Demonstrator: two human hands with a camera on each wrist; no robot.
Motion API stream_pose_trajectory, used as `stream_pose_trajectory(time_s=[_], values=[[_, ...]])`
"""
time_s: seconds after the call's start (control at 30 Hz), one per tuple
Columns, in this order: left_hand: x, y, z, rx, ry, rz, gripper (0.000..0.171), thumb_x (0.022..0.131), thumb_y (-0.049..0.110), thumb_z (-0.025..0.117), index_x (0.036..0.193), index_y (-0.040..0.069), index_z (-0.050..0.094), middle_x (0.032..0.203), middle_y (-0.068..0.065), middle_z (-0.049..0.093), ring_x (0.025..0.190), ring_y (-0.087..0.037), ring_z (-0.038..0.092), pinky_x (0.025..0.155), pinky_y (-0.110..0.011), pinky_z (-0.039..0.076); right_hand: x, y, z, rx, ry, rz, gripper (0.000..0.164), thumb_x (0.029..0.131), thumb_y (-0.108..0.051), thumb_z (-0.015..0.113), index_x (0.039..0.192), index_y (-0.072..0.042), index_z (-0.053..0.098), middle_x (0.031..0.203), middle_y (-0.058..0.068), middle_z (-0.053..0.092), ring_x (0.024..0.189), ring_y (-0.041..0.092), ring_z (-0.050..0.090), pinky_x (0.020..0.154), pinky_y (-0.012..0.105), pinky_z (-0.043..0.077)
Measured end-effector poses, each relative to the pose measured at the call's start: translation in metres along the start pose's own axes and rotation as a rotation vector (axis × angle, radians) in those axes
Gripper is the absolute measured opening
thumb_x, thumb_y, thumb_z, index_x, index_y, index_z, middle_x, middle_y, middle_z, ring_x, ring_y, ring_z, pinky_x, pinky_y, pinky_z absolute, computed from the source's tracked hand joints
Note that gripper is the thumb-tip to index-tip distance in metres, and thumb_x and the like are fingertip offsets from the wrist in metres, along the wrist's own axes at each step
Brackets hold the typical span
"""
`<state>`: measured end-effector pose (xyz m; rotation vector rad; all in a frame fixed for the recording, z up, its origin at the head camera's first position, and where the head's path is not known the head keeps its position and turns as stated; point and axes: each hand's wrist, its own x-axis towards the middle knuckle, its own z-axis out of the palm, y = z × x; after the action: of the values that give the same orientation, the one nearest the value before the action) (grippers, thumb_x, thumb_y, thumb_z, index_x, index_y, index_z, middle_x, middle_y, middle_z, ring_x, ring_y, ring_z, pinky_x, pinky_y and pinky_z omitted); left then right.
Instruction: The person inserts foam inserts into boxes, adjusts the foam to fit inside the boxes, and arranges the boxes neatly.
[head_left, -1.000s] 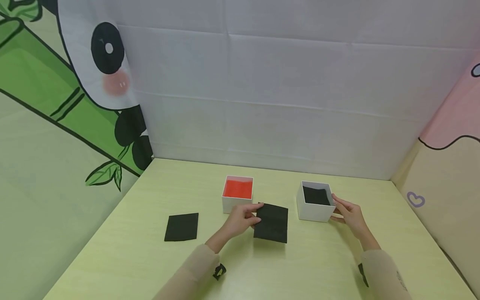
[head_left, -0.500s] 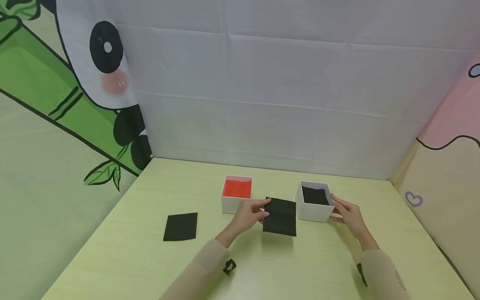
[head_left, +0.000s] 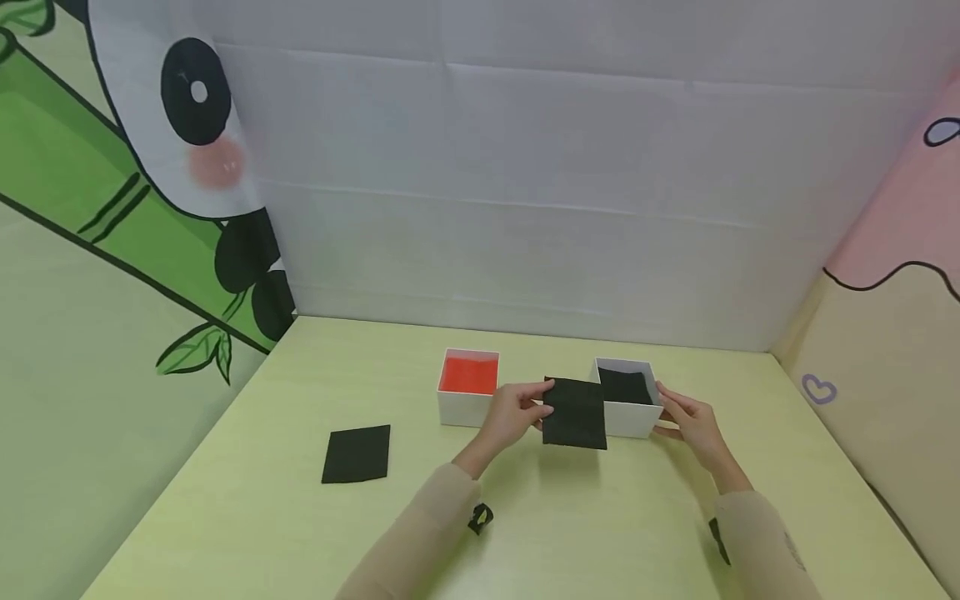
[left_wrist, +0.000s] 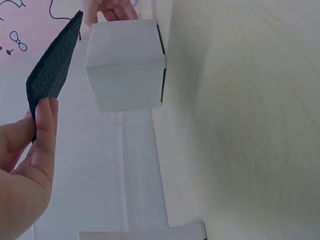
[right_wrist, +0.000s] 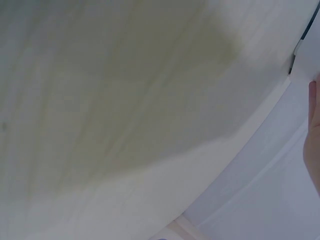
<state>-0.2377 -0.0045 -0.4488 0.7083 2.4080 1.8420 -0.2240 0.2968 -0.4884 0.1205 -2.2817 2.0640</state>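
My left hand pinches a black cloth square by its left edge, thumb on one face and fingers on the other. The square hangs above the table, in front of a white box, and covers part of it. In the left wrist view the cloth appears nearly edge-on, left of the box. Inside this box lies black cloth. My right hand touches the box's right side with extended fingers; the right wrist view catches only part of that hand.
A second white box, with red cloth inside, stands to the left. Another black cloth square lies flat on the pale wooden table. A white sheet rises behind the table; printed walls flank it.
My left hand has carried the black cloth square to the right and farther back, up to the box with black cloth. The right hand has stayed at that box.
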Motion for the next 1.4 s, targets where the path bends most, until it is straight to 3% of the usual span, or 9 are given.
stream_pose_trajectory(time_s=[0.13, 0.23, 0.33, 0.43, 0.57, 0.8, 1.03, 1.4], values=[[0.005, 0.002, 0.004, -0.006, 0.026, -0.015, 0.042, 0.077, -0.003, 0.066, 0.118, 0.002, 0.058, 0.092, -0.014, 0.064, 0.058, -0.027, 0.061, 0.049, -0.021, 0.043, 0.001, -0.002, 0.002, -0.023, 0.005, 0.013, 0.048, 0.094, -0.02, 0.047, 0.131, 0.005, 0.032, 0.124, 0.017, 0.047, 0.082, 0.008, 0.059, 0.071, 0.035, 0.049], [0.011, 0.003, 0.009, -0.018, 0.042, -0.029, 0.042, 0.077, -0.001, 0.067, 0.118, 0.004, 0.059, 0.091, -0.01, 0.065, 0.054, -0.02, 0.06, 0.051, -0.027, 0.047, 0.0, -0.003, 0.003, -0.036, 0.008, 0.023, 0.047, 0.094, -0.019, 0.046, 0.132, 0.004, 0.031, 0.129, 0.024, 0.039, 0.083, 0.008, 0.058, 0.071, 0.035, 0.049], [0.018, 0.002, 0.014, -0.051, 0.053, -0.029, 0.043, 0.076, -0.003, 0.066, 0.118, 0.004, 0.059, 0.091, -0.01, 0.065, 0.052, -0.014, 0.058, 0.055, -0.034, 0.05, -0.001, -0.003, 0.001, -0.036, 0.006, 0.02, 0.047, 0.094, -0.019, 0.046, 0.133, 0.004, 0.03, 0.125, 0.018, 0.044, 0.083, 0.009, 0.057, 0.072, 0.035, 0.048], [0.024, 0.001, 0.02, -0.093, 0.062, -0.021, 0.042, 0.076, -0.005, 0.066, 0.117, 0.003, 0.059, 0.09, -0.012, 0.065, 0.053, -0.014, 0.059, 0.056, -0.036, 0.051, -0.001, -0.001, 0.0, -0.015, 0.008, 0.013, 0.048, 0.094, -0.02, 0.047, 0.132, 0.005, 0.031, 0.114, 0.002, 0.053, 0.081, 0.009, 0.058, 0.071, 0.035, 0.049], [0.029, 0.001, 0.027, -0.136, 0.08, -0.032, 0.041, 0.076, -0.005, 0.067, 0.115, 0.003, 0.06, 0.088, -0.012, 0.064, 0.053, -0.018, 0.059, 0.053, -0.029, 0.05, -0.001, 0.003, 0.0, 0.037, 0.009, 0.009, 0.048, 0.092, -0.018, 0.049, 0.13, 0.007, 0.031, 0.102, -0.012, 0.056, 0.079, 0.008, 0.059, 0.069, 0.035, 0.049], [0.04, -0.001, 0.04, -0.113, 0.095, -0.061, 0.04, 0.076, -0.003, 0.066, 0.115, 0.003, 0.061, 0.086, -0.008, 0.064, 0.048, -0.011, 0.056, 0.056, -0.034, 0.051, -0.002, 0.005, -0.001, 0.038, 0.01, 0.021, 0.048, 0.093, -0.018, 0.049, 0.131, 0.006, 0.03, 0.101, -0.009, 0.056, 0.078, 0.007, 0.058, 0.069, 0.034, 0.049], [0.053, 0.001, 0.048, -0.101, 0.099, -0.063, 0.039, 0.077, -0.003, 0.066, 0.115, 0.004, 0.061, 0.085, -0.007, 0.064, 0.049, -0.016, 0.057, 0.059, -0.042, 0.05, -0.001, 0.002, 0.0, 0.071, 0.001, 0.001, 0.048, 0.092, -0.017, 0.05, 0.129, 0.007, 0.031, 0.101, -0.013, 0.057, 0.078, 0.008, 0.058, 0.068, 0.032, 0.05], [0.069, 0.007, 0.059, -0.045, 0.146, -0.074, 0.038, 0.077, -0.003, 0.066, 0.114, 0.004, 0.061, 0.084, -0.008, 0.064, 0.044, -0.008, 0.052, 0.058, -0.039, 0.051, 0.0, 0.0, 0.002, 0.068, 0.001, 0.001, 0.048, 0.092, -0.017, 0.051, 0.129, 0.006, 0.032, 0.101, -0.017, 0.057, 0.079, 0.008, 0.058, 0.068, 0.032, 0.05]])
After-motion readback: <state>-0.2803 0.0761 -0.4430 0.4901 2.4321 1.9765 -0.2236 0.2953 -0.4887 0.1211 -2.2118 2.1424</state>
